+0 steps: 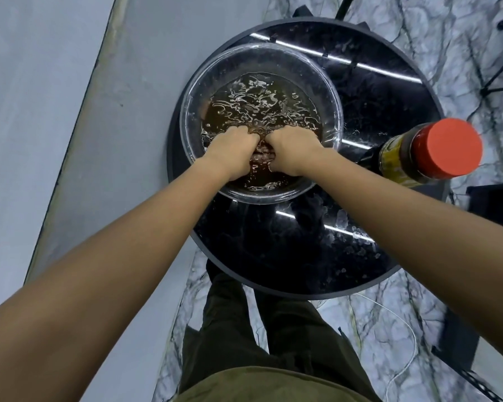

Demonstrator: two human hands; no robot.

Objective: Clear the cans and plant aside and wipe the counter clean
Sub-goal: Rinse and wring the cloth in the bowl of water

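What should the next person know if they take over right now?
Left hand and right hand: both down in the water of the clear bowl, fingers curled around something brown between them, probably a cloth; it is too submerged to be sure.
Bowl sits on the round black table, toward its far left side.
A bottle with a red cap stands at the table's right edge.
No cans or plant in view.
The table shows wet patches near its front edge.
Left: wring out the cloth, wipe the table.

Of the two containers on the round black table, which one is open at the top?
The clear bowl, holding dark rippled liquid with both hands in it; the bottle beside it has a red cap.
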